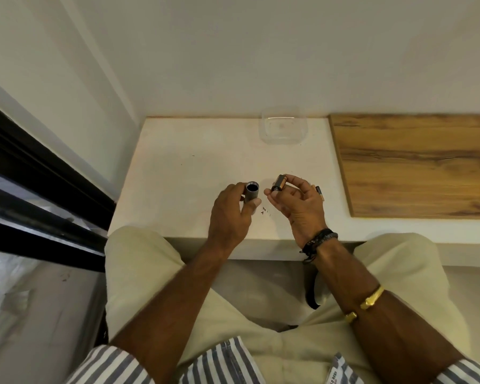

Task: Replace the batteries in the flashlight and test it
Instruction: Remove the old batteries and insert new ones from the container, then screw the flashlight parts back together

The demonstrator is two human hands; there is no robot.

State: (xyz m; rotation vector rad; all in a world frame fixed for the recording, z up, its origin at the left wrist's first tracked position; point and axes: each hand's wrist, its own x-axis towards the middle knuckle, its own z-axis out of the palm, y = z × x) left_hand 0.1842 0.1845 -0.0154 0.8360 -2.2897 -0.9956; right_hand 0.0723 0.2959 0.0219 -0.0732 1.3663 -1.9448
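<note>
Grey flashlight tube [251, 193] upright, open-ended; battery holder [279, 183] beside.

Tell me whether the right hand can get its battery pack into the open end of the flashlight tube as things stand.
Probably yes. The left hand holds the flashlight tube upright, open end up and uncovered. The right hand holds the battery pack close beside it, and nothing lies between them.

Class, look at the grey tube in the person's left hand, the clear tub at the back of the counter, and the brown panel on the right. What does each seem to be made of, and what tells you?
Grey flashlight tube: probably metal, with a dull satin sheen.
Clear square tub: likely thin plastic, see-through with glossy edges.
Brown panel: wood or wood-look laminate, with visible grain streaks and a matte finish.
</note>
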